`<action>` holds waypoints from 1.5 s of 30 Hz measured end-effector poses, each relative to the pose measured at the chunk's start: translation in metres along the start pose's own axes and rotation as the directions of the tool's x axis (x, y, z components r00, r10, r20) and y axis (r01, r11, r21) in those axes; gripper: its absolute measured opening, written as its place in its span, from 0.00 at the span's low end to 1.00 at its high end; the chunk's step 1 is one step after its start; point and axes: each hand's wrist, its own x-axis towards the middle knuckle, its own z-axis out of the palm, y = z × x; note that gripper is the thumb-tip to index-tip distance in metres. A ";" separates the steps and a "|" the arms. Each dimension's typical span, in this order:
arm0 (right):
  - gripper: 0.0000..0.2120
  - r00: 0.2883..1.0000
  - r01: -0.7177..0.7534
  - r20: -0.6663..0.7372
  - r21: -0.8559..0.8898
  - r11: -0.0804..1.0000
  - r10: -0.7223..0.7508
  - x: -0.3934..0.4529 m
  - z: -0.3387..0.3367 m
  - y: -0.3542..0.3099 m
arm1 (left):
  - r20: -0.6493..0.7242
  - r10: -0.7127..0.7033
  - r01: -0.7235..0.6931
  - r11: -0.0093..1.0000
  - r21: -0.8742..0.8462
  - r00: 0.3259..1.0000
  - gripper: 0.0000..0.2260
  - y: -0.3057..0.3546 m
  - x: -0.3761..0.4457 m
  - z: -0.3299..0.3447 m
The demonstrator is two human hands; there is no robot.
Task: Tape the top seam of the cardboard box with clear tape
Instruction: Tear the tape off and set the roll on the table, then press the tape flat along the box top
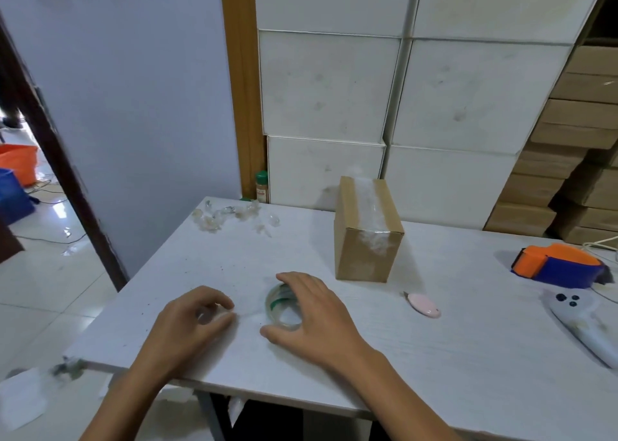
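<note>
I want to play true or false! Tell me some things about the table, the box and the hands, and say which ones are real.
1. The cardboard box already has clear tape along its top. True.
2. The right hand rests on the roll of clear tape. True.
3. The box is lying open with its flaps up. False: its flaps are shut and taped.
4. The orange and blue tape dispenser is in the left hand. False: it sits alone on the table, far to the right.
5. A small pink object lies on the table between the box and the white controller. True.
6. The crumpled tape scraps are piled on top of the box. False: they lie at the table's far left corner.
</note>
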 end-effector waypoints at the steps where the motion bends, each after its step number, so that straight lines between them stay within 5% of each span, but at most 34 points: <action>1: 0.39 1.000 0.003 0.003 -0.002 1.000 -0.003 -0.001 -0.001 0.001 | -0.002 -0.003 0.003 1.000 -0.003 1.000 0.07 -0.002 0.000 0.001; 8: 0.42 1.000 0.001 -0.002 0.012 1.000 -0.001 -0.007 -0.004 0.002 | 0.019 -0.026 0.026 0.999 -0.026 0.999 0.15 -0.002 0.002 0.003; 26: 0.44 1.000 -0.015 0.023 0.038 0.999 0.014 -0.008 -0.019 0.000 | -0.010 -0.048 0.048 0.999 -0.026 0.999 0.14 0.011 0.008 -0.003; 31: 0.29 0.985 0.015 -0.171 0.082 0.997 -0.001 -0.015 -0.059 0.010 | -0.125 0.089 -0.101 0.991 -0.092 0.988 0.13 0.060 0.022 -0.001; 34: 0.16 0.861 0.008 -0.508 0.053 0.999 0.020 -0.011 -0.090 0.039 | -0.098 0.223 -0.234 0.964 -0.127 0.970 0.14 0.113 0.046 0.015; 36: 0.15 0.799 -0.054 -0.598 0.034 0.998 0.063 -0.005 -0.108 0.057 | -0.045 0.303 -0.306 0.944 -0.127 0.952 0.16 0.144 0.065 0.030; 40: 0.20 0.845 -0.103 -0.531 -0.036 0.994 0.068 0.006 -0.124 0.088 | 0.040 0.461 -0.460 0.887 -0.037 0.887 0.21 0.183 0.102 0.067; 45: 0.23 0.916 -0.132 -0.383 0.002 0.991 0.123 0.012 -0.122 0.108 | 0.077 0.494 -0.497 0.867 0.027 0.866 0.18 0.190 0.127 0.100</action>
